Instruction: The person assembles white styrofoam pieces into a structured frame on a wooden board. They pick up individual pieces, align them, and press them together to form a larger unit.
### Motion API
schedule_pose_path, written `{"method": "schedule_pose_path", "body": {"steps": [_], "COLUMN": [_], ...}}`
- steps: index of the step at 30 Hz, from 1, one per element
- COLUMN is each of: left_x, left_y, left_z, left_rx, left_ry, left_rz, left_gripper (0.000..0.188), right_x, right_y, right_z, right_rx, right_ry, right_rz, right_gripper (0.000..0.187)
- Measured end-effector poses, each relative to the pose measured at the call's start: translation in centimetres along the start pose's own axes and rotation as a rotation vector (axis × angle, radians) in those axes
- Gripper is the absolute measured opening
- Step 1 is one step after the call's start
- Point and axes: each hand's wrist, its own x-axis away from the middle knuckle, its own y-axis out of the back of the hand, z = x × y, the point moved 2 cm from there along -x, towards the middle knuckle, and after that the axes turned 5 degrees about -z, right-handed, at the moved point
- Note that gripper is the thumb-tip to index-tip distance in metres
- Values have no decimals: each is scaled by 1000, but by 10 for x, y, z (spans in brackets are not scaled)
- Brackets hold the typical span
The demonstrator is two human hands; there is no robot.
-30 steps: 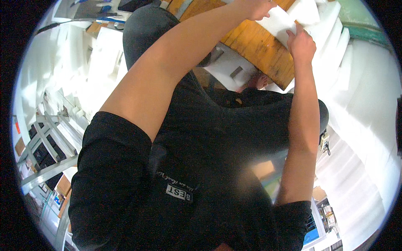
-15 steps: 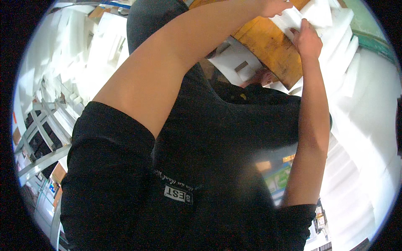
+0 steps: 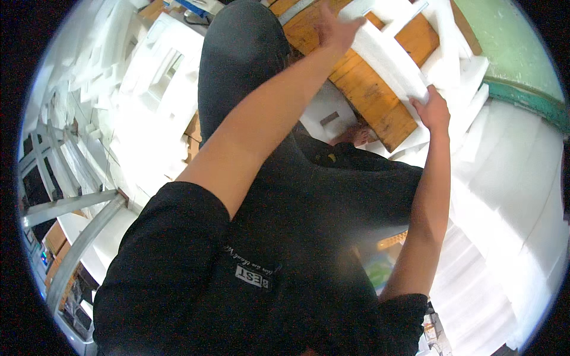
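A white foam frame [image 3: 387,58] with openings lies on a worn yellow-brown wooden board [image 3: 375,95]. My right hand [image 3: 437,111] grips the foam's near right corner, thumb on the close side and fingers at the edge. At the other end of the same strip is my left hand [image 3: 339,31], its fingers spread over the board. The left thumb reaches toward the foam edge; whether it touches cannot be made out. Slight blur softens the left fingers.
White foam pieces are heaped at the left [image 3: 157,77] and right of the board. A green ledge [image 3: 525,98] runs along the far right. Metal rails [image 3: 83,207] stand at the left. My dark-clothed leg [image 3: 240,65] is beside the board.
My left hand has moved left and down, its fingers spreading. My right hand sits slightly lower. More of the foam frame and its openings now show on the board.
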Motion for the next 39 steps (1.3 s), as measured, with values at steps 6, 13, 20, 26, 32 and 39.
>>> {"method": "schedule_pose_path", "body": {"steps": [6, 13, 20, 26, 32, 39], "left_x": [13, 13, 12, 12, 14, 2], "left_y": [-7, -5, -9, -7, -8, -15], "left_z": [31, 3, 17, 10, 4, 39], "left_rx": [246, 397, 537, 394, 477, 174], "left_ry": [136, 23, 89, -27, 104, -84], "left_rz": [256, 370, 370, 316, 356, 294], "left_gripper": [103, 62, 62, 65, 71, 84], "right_x": [-22, -28, -28, -34, -36, -44], "right_y": [-3, -33, -16, -16, -20, 1], "right_z": [73, 109, 115, 103, 106, 106], "right_rx": [-275, 21, 22, 99, 85, -235], "right_ry": [58, -2, 100, 116, 123, 49], "right_rz": [-321, -506, -379, -327, -348, -200], "right_gripper": [74, 81, 75, 56, 56, 73]}}
